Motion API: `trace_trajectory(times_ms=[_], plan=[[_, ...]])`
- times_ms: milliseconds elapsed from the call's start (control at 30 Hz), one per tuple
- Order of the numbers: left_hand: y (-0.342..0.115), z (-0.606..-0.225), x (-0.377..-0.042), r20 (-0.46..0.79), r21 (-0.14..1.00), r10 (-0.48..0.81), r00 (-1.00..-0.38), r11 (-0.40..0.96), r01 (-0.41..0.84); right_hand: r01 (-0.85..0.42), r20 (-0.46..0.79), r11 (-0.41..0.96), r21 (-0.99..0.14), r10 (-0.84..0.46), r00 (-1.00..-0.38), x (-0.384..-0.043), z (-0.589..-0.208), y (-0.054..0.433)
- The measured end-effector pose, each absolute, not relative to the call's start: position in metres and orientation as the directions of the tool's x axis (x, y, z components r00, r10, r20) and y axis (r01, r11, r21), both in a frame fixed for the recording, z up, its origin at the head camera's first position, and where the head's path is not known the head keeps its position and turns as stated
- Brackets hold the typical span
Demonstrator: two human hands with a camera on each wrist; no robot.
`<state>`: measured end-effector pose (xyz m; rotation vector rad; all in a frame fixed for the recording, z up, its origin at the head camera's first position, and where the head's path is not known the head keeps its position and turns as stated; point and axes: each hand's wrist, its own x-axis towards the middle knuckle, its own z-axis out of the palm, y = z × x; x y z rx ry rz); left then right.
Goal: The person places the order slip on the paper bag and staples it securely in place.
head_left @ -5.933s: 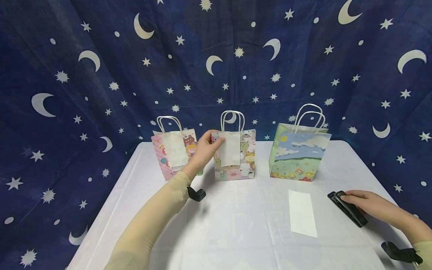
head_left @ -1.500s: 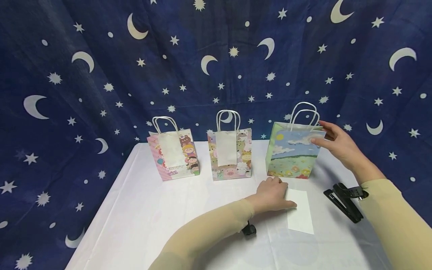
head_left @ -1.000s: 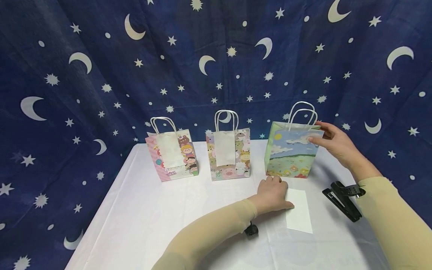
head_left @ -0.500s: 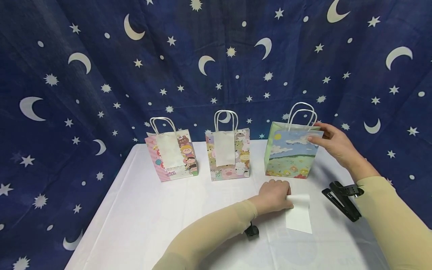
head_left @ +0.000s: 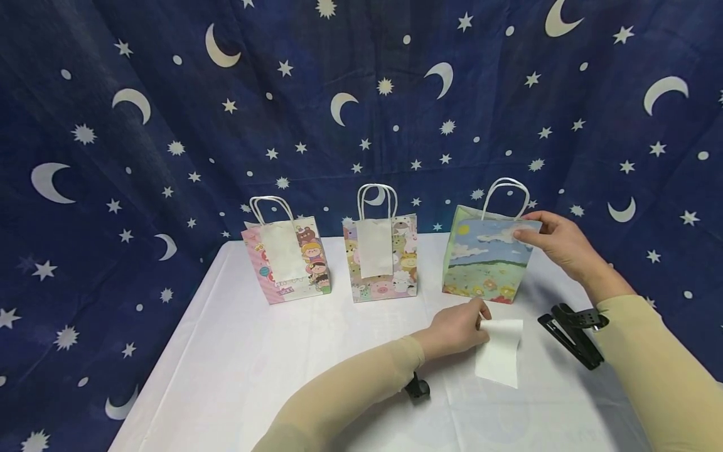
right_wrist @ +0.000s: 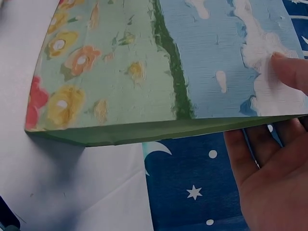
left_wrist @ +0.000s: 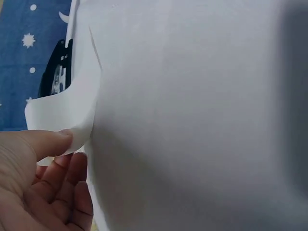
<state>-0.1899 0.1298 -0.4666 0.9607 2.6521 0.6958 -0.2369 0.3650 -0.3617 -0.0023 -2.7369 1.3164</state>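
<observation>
My left hand (head_left: pixel 459 326) pinches the far end of a white paper slip (head_left: pixel 501 355) between thumb and fingers. That end is lifted and bends; in the left wrist view the slip (left_wrist: pixel 67 110) curves up from the cloth. My right hand (head_left: pixel 559 242) grips the upper right edge of a paper gift bag (head_left: pixel 491 260) with a sky and flower-meadow print, thumb on the front, fingers behind. The right wrist view shows the bag's printed front (right_wrist: pixel 130 62) and the thumb on a painted cloud. A black stapler (head_left: pixel 570 339) lies under my right wrist.
A pink cartoon gift bag (head_left: pixel 268 276) and an animal-print gift bag (head_left: pixel 411 257) stand to the left, each with a white slip on its front. A dark blue star-and-moon curtain (head_left: pixel 316 113) hangs behind the white-covered table (head_left: pixel 226 376).
The left hand went from the animal-print bag to the loose slip and has raised its far end. The right hand left the stapler and took the meadow bag, whose top has now narrowed.
</observation>
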Motion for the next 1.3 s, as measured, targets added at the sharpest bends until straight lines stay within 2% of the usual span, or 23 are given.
trace_trajectory(times_ms=[233, 433, 567, 767, 1000, 1300], plan=[[0.120, -0.450, -0.200, 0.036, 0.613, 0.645, -0.763, 0.589, 0.526, -0.028, 0.074, 0.602, -0.798, 0.052, -0.996, -0.236, -0.363, 0.365], [0.106, -0.429, -0.211, 0.177, 0.623, 0.647, -0.742, 0.510, 0.593, -0.035, 0.073, 0.585, -0.811, 0.042, -0.996, -0.231, -0.362, 0.367], [0.100, -0.413, -0.218, 0.248, 0.658, 0.609, -0.754, 0.465, 0.592, -0.041, 0.076, 0.592, -0.805, 0.035, -0.997, -0.227, -0.361, 0.367], [0.096, -0.394, -0.225, 0.306, 0.661, 0.529, -0.791, 0.480, 0.577, -0.054, 0.071, 0.603, -0.796, 0.004, -0.997, -0.221, -0.361, 0.362], [0.097, -0.382, -0.228, 0.375, 0.612, 0.488, -0.788, 0.508, 0.606, -0.092, 0.096, 0.596, -0.797, -0.025, -0.995, -0.215, -0.362, 0.359], [0.100, -0.379, -0.233, 0.361, 0.637, 0.449, -0.817, 0.522, 0.568, -0.130, 0.115, 0.597, -0.791, -0.063, -0.991, -0.210, -0.363, 0.360]])
